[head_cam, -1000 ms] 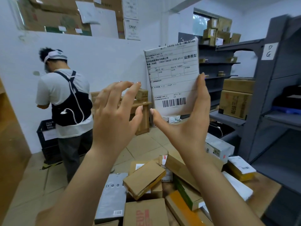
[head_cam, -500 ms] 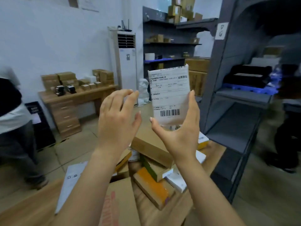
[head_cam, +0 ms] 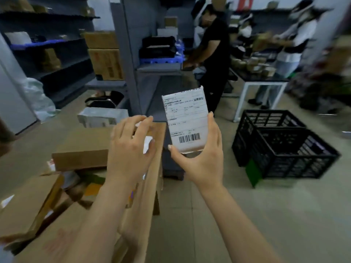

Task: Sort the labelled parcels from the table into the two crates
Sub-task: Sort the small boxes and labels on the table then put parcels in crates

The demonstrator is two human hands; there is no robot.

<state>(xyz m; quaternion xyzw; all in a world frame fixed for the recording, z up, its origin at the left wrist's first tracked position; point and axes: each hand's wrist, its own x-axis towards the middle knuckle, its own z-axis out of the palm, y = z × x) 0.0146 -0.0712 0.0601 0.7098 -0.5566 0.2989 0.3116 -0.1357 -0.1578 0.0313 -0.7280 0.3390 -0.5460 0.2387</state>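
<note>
Risk: parcel [head_cam: 187, 118], pinched only at its lower end by right hand [head_cam: 201, 162], may tip out | left hand [head_cam: 131, 147] spread, empty | crates [head_cam: 292, 149] well apart, past table [head_cam: 159, 164] right edge.

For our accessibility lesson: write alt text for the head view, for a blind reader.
A right hand holds up a white labelled parcel, barcode toward the camera; the left hand hovers open beside it. Two black crates stand on the floor at right, cardboard boxes at left.
</note>
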